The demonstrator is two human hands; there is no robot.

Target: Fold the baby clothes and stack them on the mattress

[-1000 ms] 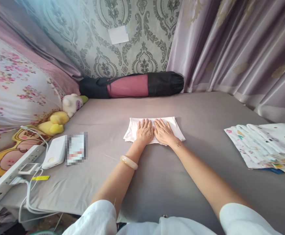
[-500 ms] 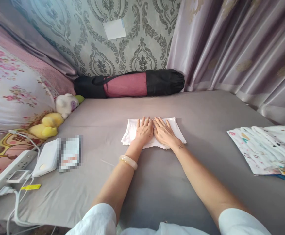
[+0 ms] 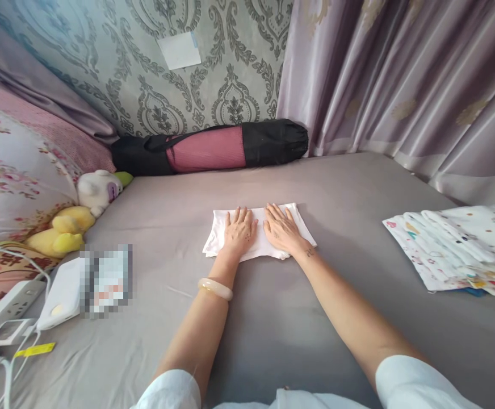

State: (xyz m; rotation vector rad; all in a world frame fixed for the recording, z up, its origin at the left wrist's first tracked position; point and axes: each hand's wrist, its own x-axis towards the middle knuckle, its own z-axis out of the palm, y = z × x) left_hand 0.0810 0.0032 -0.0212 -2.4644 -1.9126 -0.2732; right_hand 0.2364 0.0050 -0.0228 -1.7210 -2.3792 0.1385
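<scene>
A folded white cloth [image 3: 259,245] lies flat on the grey bed sheet [image 3: 273,335] in front of me. My left hand [image 3: 239,232] rests palm down on its left half, fingers stretched out. On the right half, my right hand [image 3: 282,229] lies flat in the same way, fingers spread. A strip of cloth shows between the two hands. The cloth's exact kind cannot be made out. A pale bangle [image 3: 215,288] circles my left wrist.
A stack of folded printed cloths [image 3: 456,250] lies at the right. A rolled mat in a black bag [image 3: 273,145] lies along the wall. To the left are plush toys [image 3: 66,230], a white power bank [image 3: 62,292], a power strip [image 3: 11,307] and cables.
My hands have slid apart from the middle of the cloth, leaving a gap between them. The whole view has shifted a little.
</scene>
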